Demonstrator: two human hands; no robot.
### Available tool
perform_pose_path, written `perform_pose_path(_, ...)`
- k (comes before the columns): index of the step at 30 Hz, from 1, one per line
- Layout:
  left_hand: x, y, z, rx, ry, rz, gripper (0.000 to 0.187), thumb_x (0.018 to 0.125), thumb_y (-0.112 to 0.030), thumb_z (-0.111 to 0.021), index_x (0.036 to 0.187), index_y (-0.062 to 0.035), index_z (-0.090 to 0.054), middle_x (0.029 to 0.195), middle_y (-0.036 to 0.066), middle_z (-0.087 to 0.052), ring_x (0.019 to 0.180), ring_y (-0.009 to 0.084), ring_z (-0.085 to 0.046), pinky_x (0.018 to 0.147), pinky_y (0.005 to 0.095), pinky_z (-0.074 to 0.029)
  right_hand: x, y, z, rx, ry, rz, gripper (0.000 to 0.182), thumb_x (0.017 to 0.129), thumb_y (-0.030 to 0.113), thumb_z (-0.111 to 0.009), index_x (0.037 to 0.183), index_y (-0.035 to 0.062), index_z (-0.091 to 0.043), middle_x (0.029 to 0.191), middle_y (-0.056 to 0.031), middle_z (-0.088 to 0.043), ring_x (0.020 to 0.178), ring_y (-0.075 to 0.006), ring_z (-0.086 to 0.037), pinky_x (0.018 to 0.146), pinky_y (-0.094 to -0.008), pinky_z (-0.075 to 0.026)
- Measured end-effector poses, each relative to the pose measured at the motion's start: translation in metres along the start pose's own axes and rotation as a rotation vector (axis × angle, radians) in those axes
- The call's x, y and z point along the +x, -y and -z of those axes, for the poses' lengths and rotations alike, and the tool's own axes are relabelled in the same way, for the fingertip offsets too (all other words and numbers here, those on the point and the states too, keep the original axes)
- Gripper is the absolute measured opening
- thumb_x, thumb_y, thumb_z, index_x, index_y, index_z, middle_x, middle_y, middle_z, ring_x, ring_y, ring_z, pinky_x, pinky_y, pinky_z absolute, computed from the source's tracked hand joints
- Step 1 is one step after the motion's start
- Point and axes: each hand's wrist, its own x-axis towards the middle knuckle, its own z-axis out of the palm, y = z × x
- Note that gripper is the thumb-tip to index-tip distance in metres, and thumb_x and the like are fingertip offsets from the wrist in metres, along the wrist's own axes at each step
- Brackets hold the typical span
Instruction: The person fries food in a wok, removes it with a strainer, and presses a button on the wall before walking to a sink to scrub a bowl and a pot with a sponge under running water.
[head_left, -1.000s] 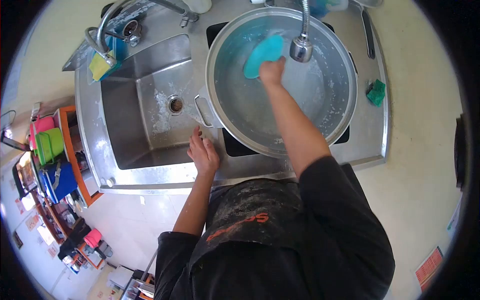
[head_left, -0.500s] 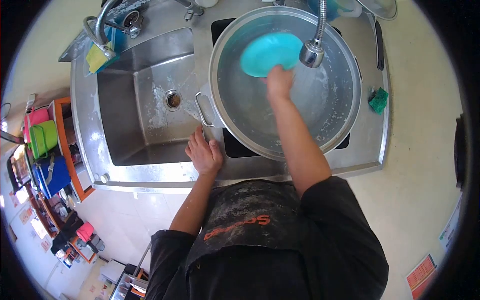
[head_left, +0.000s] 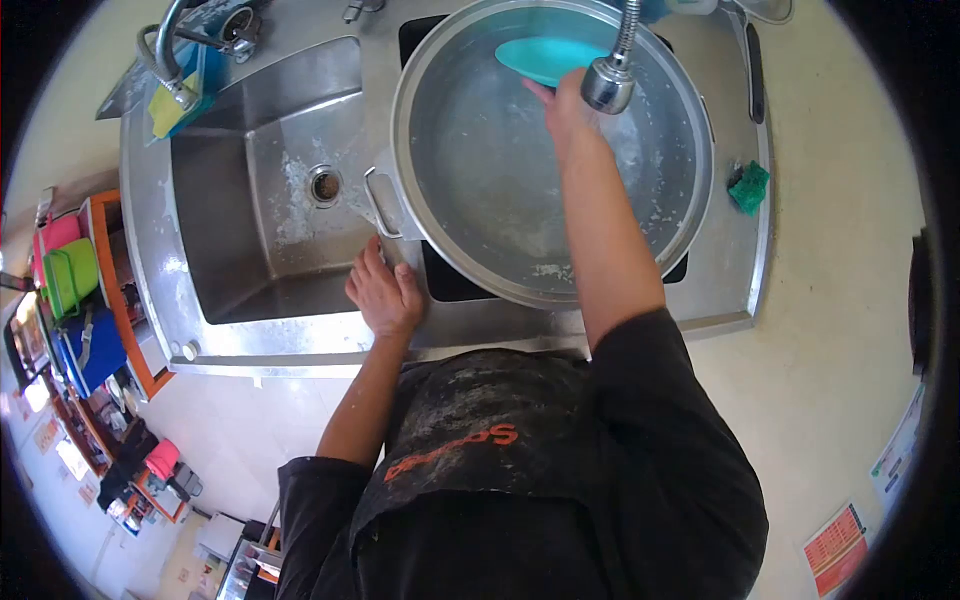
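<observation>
My right hand point(head_left: 568, 100) grips a turquoise plastic bowl point(head_left: 545, 60) by its near edge, inside a large round metal pot point(head_left: 402, 130). The bowl is tilted near the pot's far wall, and the faucet head hides part of the hand. Cloudy water with white grains lies in the pot. Resting on the steel rim between sink and pot is my left hand point(head_left: 385, 295), fingers spread, holding nothing. Just above its fingertips is the pot's side handle point(head_left: 383, 205).
A steel sink basin point(head_left: 225, 220) with a drain lies left of the pot. A faucet spray head point(head_left: 608, 85) hangs over the pot. A green scouring pad point(head_left: 748, 188) sits on the right counter, below a black handle point(head_left: 755, 75). A yellow sponge point(head_left: 166, 110) is at the upper left.
My right hand has moved the bowl farther toward the pot's far wall and tilted it more. The view has shifted slightly; my left hand stays on the sink rim.
</observation>
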Motion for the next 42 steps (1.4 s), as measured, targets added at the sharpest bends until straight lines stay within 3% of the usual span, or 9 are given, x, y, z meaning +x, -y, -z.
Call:
perform_pose_path(5, 0.000, 0.001, -0.003, 0.036, -0.034, 0.018, 0.072, 0.099, -0.059, -0.031, 0.144, -0.0040, -0.044, 0.125, 0.021, -0.056, 0.117, 0.0409, -0.052, 0.103, 0.0533, -0.032, 0.022, 0.002, 0.014, 0.327, -0.154, -0.144, 0.042, 0.105, 0.032, -0.048, 0.142, 0.0153, -0.040, 0.145, -0.0155, -0.043, 0.129, -0.0377, -0.050, 0.094, -0.0636, -0.056)
perform_pose_path(12, -0.002, 0.004, -0.008, 0.077, -0.053, -0.005, 0.070, 0.101, -0.058, -0.030, 0.144, -0.0042, -0.044, 0.127, 0.021, -0.056, 0.117, 0.0406, -0.053, 0.102, 0.0542, -0.033, 0.030, 0.000, 0.013, 0.390, 0.144, -0.094, 0.041, 0.106, 0.037, -0.040, 0.139, 0.0136, -0.044, 0.144, -0.0135, -0.048, 0.126, -0.0446, -0.052, 0.097, -0.0747, -0.048)
perform_pose_path(15, -0.001, -0.002, -0.002, 0.064, -0.040, 0.009, 0.069, 0.101, -0.057, -0.030, 0.144, -0.0047, -0.044, 0.129, 0.020, -0.055, 0.119, 0.0401, -0.052, 0.102, 0.0541, -0.033, 0.034, 0.002, 0.027, 0.386, 0.006, -0.217, 0.034, 0.097, 0.024, -0.063, 0.123, 0.0036, -0.056, 0.124, -0.0147, -0.059, 0.104, -0.0371, -0.065, 0.081, -0.0611, -0.062)
perform_pose_path(22, -0.001, -0.003, -0.002, 0.067, -0.037, 0.000, 0.067, 0.102, -0.055, -0.030, 0.143, -0.0045, -0.045, 0.128, 0.021, -0.055, 0.121, 0.0404, -0.051, 0.102, 0.0537, -0.033, 0.023, 0.045, 0.061, 0.515, -0.321, -0.162, 0.031, 0.099, 0.010, -0.046, 0.128, 0.0028, -0.054, 0.128, -0.0144, -0.059, 0.110, -0.0365, -0.063, 0.081, -0.0588, -0.062)
perform_pose_path(25, -0.001, -0.003, 0.001, 0.064, -0.016, 0.012, 0.067, 0.102, -0.055, -0.030, 0.143, -0.0045, -0.045, 0.129, 0.021, -0.055, 0.123, 0.0404, -0.051, 0.102, 0.0536, -0.033, 0.030, 0.021, 0.092, 0.625, -0.432, -0.303, 0.031, 0.097, 0.004, -0.043, 0.126, 0.0039, -0.056, 0.125, -0.0170, -0.061, 0.109, -0.0359, -0.065, 0.084, -0.0564, -0.060)
perform_pose_path(32, 0.001, -0.003, -0.004, 0.103, -0.053, -0.019, 0.069, 0.102, -0.057, -0.027, 0.144, -0.0040, -0.044, 0.128, 0.021, -0.055, 0.122, 0.0401, -0.051, 0.101, 0.0533, -0.034, -0.010, 0.079, 0.067, 0.539, -0.229, -0.190, 0.042, 0.098, 0.002, -0.037, 0.139, -0.0005, -0.046, 0.136, -0.0219, -0.053, 0.116, -0.0409, -0.060, 0.083, -0.0600, -0.063)
perform_pose_path(35, 0.001, -0.007, 0.000, 0.092, -0.036, -0.006, 0.069, 0.102, -0.057, -0.027, 0.143, -0.0038, -0.045, 0.128, 0.020, -0.055, 0.122, 0.0400, -0.051, 0.101, 0.0533, -0.034, 0.013, 0.073, 0.084, 0.681, -0.528, -0.287, 0.037, 0.095, -0.003, -0.040, 0.129, -0.0017, -0.052, 0.130, -0.0209, -0.057, 0.108, -0.0390, -0.064, 0.084, -0.0580, -0.063)
perform_pose_path(39, 0.001, -0.005, -0.003, 0.090, -0.058, -0.017, 0.069, 0.102, -0.056, -0.027, 0.142, -0.0032, -0.045, 0.128, 0.020, -0.055, 0.122, 0.0398, -0.051, 0.100, 0.0532, -0.035, 0.004, 0.016, 0.103, 0.566, -0.361, -0.226, 0.039, 0.096, -0.002, -0.037, 0.133, -0.0028, -0.049, 0.135, -0.0228, -0.054, 0.113, -0.0427, -0.062, 0.086, -0.0593, -0.062)
perform_pose_path(42, 0.000, -0.001, -0.005, 0.097, -0.043, -0.025, 0.068, 0.102, -0.055, -0.028, 0.142, -0.0028, -0.045, 0.129, 0.020, -0.055, 0.123, 0.0395, -0.051, 0.100, 0.0534, -0.035, -0.020, 0.056, 0.087, 0.567, -0.282, -0.210, 0.040, 0.097, 0.000, -0.037, 0.136, -0.0014, -0.049, 0.138, -0.0221, -0.053, 0.117, -0.0432, -0.060, 0.088, -0.0593, -0.062)
